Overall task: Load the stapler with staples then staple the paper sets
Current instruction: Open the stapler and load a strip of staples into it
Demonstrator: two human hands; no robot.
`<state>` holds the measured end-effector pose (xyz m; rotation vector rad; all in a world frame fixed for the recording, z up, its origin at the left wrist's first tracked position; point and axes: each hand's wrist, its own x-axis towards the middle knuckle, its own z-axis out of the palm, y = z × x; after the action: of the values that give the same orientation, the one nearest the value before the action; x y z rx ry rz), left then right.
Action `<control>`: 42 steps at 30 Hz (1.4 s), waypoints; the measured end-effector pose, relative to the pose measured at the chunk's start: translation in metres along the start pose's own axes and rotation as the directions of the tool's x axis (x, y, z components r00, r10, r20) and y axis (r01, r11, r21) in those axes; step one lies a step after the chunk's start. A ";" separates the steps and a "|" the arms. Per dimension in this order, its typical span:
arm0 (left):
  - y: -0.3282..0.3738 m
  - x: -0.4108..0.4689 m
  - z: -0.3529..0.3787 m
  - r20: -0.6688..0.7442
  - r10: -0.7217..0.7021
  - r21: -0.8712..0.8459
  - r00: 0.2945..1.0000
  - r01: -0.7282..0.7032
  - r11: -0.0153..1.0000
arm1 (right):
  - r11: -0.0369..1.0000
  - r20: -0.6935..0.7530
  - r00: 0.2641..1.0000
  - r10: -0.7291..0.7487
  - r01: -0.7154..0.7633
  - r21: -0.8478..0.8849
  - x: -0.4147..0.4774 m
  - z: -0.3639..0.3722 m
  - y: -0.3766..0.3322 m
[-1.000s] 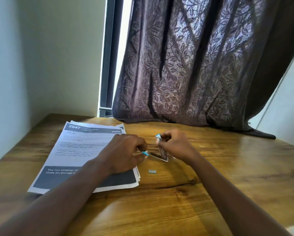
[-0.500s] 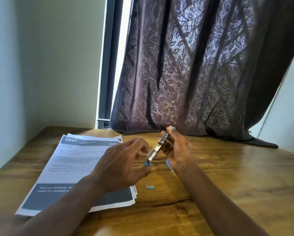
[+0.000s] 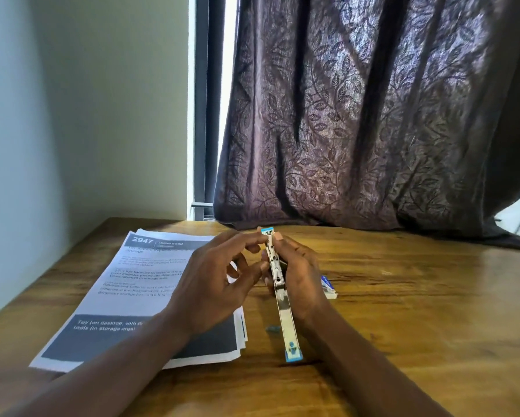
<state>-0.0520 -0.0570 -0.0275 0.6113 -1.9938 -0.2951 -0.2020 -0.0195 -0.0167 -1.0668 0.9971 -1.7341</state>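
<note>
opened flat now, stapler (image 3: 278, 284) gripped by right fingers (image 3: 295, 266); left loose, wooden table (image 3: 403, 311).

Wooden table (image 3: 403, 311), dark curtain (image 3: 373, 115), perhaps window frame (image 3: 206, 100).

The paper stack (image 3: 150, 296) lies on the left part of the table (image 3: 403, 326). Right of it, above the tabletop, the stapler (image 3: 280, 290) sits between the left hand (image 3: 213, 287) and right hand (image 3: 301, 281). A small box (image 3: 328, 286) (partly hidden) lies just right of the right hand. The curtain (image 3: 373, 115) hangs behind.
</note>
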 end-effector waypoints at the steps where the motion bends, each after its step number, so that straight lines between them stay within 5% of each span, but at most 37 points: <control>1: 0.001 0.000 0.000 0.004 0.002 0.001 1.000 -0.002 1.000 | 1.000 0.007 1.000 -0.019 0.019 -0.008 -0.001 0.001 0.000; 21: 0.005 -0.003 0.006 0.056 -0.163 -0.143 0.985 0.169 0.975 | 0.959 -0.040 0.985 -0.170 0.156 -0.238 -0.007 0.003 0.011; 33: 0.005 -0.004 0.011 0.080 -0.090 -0.098 0.993 0.098 0.990 | 0.926 -0.046 0.977 -0.209 0.182 -0.332 -0.003 -0.004 0.014; 42: 0.006 -0.006 0.012 -0.042 -0.031 -0.103 0.999 0.027 0.994 | 0.947 -0.040 0.985 -0.166 0.148 -0.286 0.002 -0.006 0.019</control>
<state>-0.0624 -0.0491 -0.0349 0.5768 -1.9170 -0.3964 -0.2035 -0.0268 -0.0357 -1.3089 1.2574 -1.7989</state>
